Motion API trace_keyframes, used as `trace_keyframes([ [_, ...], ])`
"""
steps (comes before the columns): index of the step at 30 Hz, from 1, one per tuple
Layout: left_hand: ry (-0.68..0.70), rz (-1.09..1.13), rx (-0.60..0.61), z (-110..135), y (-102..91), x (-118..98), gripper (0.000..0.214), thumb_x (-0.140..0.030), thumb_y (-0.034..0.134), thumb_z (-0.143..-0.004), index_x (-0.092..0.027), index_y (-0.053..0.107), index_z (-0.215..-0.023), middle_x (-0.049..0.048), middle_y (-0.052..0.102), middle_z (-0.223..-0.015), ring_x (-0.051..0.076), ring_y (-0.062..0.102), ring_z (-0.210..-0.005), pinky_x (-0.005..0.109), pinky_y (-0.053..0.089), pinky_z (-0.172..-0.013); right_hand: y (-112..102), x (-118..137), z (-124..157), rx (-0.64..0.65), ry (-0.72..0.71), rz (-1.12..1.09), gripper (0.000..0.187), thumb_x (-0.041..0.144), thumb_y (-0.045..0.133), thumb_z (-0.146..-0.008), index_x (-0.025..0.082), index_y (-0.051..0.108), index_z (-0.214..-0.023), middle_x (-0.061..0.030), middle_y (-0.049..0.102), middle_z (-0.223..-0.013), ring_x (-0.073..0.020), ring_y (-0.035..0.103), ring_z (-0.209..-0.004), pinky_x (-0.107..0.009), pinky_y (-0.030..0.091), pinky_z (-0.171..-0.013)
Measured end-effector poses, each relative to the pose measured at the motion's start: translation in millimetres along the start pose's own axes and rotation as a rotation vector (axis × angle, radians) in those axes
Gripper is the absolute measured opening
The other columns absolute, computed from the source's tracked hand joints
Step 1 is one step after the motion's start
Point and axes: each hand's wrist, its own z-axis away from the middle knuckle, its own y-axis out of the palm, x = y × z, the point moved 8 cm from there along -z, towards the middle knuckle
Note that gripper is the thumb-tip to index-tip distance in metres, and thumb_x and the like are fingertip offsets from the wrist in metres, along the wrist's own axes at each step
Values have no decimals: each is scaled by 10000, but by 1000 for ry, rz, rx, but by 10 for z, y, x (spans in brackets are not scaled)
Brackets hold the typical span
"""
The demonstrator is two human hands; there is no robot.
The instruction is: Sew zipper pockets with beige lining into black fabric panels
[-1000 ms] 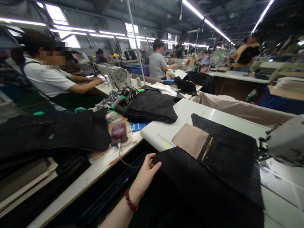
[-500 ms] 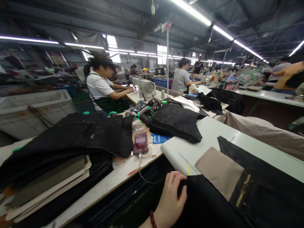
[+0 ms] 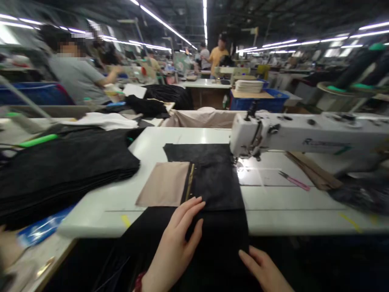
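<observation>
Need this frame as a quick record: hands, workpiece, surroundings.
left hand: fingers spread on black fabric panel; red bead bracelet at wrist
right hand: fingertips on the panel's near edge
workpiece: tan fabric piece beside brass zipper, upper part of the panel
surface: white sewing table
rest: white sewing machine right of the panel; pink-handled tool on the table; stack of black fabric panels at left; co-worker in a grey shirt beyond
</observation>
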Motion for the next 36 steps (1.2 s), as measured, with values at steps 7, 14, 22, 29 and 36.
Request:
trace_keyframes([
  [7, 152, -21, 354, -519, 871, -236, 467, -292, 662, -872, -328, 622, -1335, 15, 553, -1429, 299, 468, -1358, 480, 305, -1215, 139, -151, -70, 250, 76, -229, 546, 636, 650, -835, 109, 699, -972, -79, 723, -846, -202, 684, -743, -313, 512, -723],
  [14, 410, -378, 342, -515, 957, -289, 283, -255, 556, -954, -291, 669, -1211, 36, 645, -1286, 244, 597, -1192, 402, 493, -1060, 138, -100, -30, 333, 105, -261, 495, 600, 635, -858, 112, 693, -920, -62, 708, -778, -188, 679, -742, -296, 497, -732],
  [22, 529, -491, 377, -419, 980, -346, 448, -151, 544, -962, -330, 560, -1372, 21, 656, -1215, 205, 585, -1153, 380, 506, -1037, 54, -81, -54, 360, 87, -97, 325, 436, 568, -945, 139, 698, -961, -64, 718, -848, -201, 697, -822, -295, 508, -760],
  [29, 580, -533, 396, -339, 1003, -366, 520, -119, 523, -973, -286, 462, -1461, 34, 620, -1306, 213, 540, -1249, 376, 509, -1060, 84, -71, -78, 379, 112, -46, 306, 397, 541, -953, 141, 709, -956, -75, 739, -887, -196, 705, -831, -272, 511, -733],
  [36, 607, -621, 449, -334, 1006, -409, 483, -110, 536, -973, -215, 481, -1441, 31, 602, -1316, 168, 532, -1214, 325, 451, -1106, -95, 119, -26, 346, -19, 473, 446, 449, 534, -952, 171, 646, -621, -11, 648, -570, -113, 567, -517, -251, 338, -526],
])
